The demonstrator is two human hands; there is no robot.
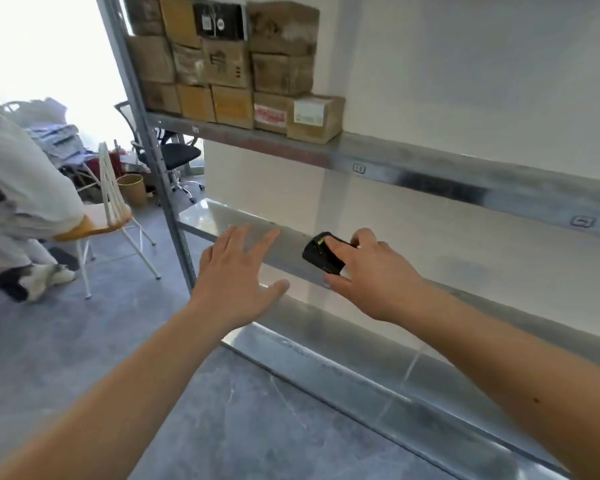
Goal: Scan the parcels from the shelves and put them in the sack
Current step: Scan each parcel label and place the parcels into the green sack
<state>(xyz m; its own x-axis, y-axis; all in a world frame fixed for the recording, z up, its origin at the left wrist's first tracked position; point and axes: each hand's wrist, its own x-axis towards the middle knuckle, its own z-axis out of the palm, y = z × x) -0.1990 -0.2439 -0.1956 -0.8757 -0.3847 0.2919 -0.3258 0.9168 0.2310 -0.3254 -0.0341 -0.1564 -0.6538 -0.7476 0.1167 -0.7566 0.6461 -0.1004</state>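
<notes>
Cardboard parcels point(222, 64) stacked at upper shelf point(413, 157) left end | my right hand point(371, 271) grips black scanner point(323, 252) | left hand point(236, 275) open, empty | I aim scanner at a label first, sack unseen

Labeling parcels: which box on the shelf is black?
The black box in the top row of the stack, between brown cartons. Every other parcel is brown cardboard.
</notes>
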